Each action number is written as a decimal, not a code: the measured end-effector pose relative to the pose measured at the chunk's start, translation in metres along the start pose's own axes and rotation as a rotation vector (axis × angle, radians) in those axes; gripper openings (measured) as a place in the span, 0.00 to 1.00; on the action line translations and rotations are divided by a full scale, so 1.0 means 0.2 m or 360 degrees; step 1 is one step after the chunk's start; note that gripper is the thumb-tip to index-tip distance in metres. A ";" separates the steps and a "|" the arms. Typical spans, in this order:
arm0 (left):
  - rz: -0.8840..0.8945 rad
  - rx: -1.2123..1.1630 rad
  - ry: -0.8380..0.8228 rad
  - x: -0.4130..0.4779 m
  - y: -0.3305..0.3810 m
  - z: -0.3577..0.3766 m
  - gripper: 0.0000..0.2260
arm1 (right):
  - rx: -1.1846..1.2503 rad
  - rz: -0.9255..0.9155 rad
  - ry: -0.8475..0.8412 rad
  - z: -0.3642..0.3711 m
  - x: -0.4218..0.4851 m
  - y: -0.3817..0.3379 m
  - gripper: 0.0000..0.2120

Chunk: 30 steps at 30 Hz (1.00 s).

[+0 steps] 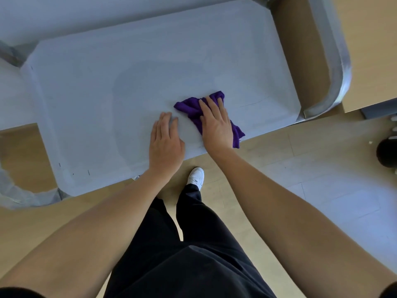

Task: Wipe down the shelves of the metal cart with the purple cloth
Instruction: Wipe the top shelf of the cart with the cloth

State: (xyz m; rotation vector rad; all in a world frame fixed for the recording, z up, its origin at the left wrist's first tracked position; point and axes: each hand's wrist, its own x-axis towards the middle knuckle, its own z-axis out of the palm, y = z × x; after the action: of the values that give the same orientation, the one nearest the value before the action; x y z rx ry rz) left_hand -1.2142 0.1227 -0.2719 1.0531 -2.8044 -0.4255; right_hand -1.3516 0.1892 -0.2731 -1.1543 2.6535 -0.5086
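Note:
The metal cart's top shelf [107,87] is a pale grey tray with a raised rim, seen from above. A crumpled purple cloth [189,106] lies on it near the front edge, right of centre. My right hand [216,123] presses flat on the cloth with fingers spread, covering its middle. My left hand [165,140] rests flat on the bare shelf just left of the cloth, holding nothing. A faint damp-looking patch shows on the shelf left of the cloth.
The cart's curved metal handle [335,67] rises at the right end, and another metal frame part [19,196] sits at the lower left. Wooden floor surrounds the cart. My legs and a white shoe [196,176] stand at the front edge. A dark round object [386,153] lies at the far right.

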 end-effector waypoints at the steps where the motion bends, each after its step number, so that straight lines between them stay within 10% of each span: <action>1: 0.0038 -0.0030 0.0006 0.02 0.04 -0.01 0.23 | -0.0001 0.0006 0.0001 -0.02 0.01 0.04 0.19; 16: 0.0288 -0.0076 -0.0084 0.18 0.48 0.20 0.21 | -0.0072 0.0575 0.0188 -0.31 0.11 0.75 0.21; 25: 0.0254 -0.0089 -0.0087 0.18 0.48 0.21 0.21 | 0.0022 0.0002 -0.0002 -0.22 0.14 0.54 0.20; 30: 0.0248 -0.0110 -0.0141 0.19 0.48 0.21 0.22 | -0.0039 0.0512 0.0141 -0.40 0.23 0.89 0.21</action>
State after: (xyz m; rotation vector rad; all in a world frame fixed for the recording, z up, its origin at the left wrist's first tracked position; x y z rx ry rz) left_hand -1.3111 0.1769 -0.2821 0.8145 -2.8987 -0.5596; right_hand -1.5268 0.2855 -0.2712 -0.7026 2.8507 -0.4769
